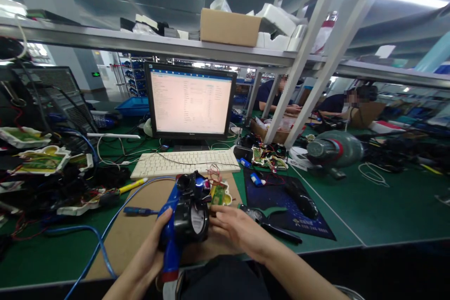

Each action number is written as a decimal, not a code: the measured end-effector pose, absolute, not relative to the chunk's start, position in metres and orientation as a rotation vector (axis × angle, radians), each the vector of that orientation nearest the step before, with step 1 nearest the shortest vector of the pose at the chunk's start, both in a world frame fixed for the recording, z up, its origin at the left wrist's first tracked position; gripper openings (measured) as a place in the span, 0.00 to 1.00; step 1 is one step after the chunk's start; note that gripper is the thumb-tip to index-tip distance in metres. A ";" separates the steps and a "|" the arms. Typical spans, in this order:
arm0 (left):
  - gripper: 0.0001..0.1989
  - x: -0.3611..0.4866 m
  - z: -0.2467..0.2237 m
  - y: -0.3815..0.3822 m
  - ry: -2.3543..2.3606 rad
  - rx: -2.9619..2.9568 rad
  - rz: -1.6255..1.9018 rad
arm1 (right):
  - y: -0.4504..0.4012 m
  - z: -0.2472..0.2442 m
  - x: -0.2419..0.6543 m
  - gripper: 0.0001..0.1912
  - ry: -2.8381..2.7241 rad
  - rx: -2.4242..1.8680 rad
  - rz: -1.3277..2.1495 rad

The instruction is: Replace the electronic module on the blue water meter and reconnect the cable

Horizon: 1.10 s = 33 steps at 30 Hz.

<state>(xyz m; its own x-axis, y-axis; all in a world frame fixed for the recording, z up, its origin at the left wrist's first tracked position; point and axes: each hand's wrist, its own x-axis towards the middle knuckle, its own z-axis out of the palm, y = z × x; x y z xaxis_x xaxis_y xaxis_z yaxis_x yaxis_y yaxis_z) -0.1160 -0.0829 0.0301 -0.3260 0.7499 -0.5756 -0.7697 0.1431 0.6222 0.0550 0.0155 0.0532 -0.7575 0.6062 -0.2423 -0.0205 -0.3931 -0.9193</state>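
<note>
Blue and black plastic makes up the handheld vacuum body [184,213] held up over the near edge of the bench, at about six o'clock in the head view. The left hand [154,248] wraps its blue handle from seven o'clock, fingers curled tight around it. The right hand [237,232] comes in from four o'clock, its fingertips pressed against the black housing's side; whether they pinch a part there cannot be told. A small green circuit board [219,193] with red wires sits just behind the body at one o'clock of it.

Judging by this, the step in hand is fitting or checking a part on the housing; the next move would call for a steady left-hand hold while the right fingers work the side.

Around it: a blue cable [101,239] loops at nine o'clock, a yellow pen [132,185] lies at ten, a white keyboard [184,163] and a monitor [190,101] stand at twelve, and pliers [269,225] lie on a dark mat [316,227] at three, close beside the right wrist. Other people sit at work well off at two o'clock.
</note>
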 end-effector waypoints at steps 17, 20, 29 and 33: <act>0.38 -0.155 0.061 -0.101 2.499 1.756 1.235 | 0.059 0.038 0.161 0.16 -2.415 -1.076 -0.032; 0.37 -0.152 0.060 -0.103 2.495 1.888 1.179 | 0.042 0.078 0.147 0.17 -2.298 -0.926 0.196; 0.39 -0.141 0.067 -0.115 2.529 1.901 1.213 | 0.022 0.061 0.107 0.13 -2.674 -0.836 0.299; 0.40 -0.152 0.066 -0.116 2.488 1.449 1.439 | 0.032 0.038 0.145 0.18 -2.458 -1.039 0.176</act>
<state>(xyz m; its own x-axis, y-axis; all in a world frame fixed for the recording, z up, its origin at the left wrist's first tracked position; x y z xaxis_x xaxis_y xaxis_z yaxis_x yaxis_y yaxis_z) -0.1521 -0.1164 0.0665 -0.5926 0.6603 0.4614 0.7292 0.1965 0.6554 0.1449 0.0322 0.0377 -0.6071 0.7055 0.3656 0.6462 0.7061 -0.2896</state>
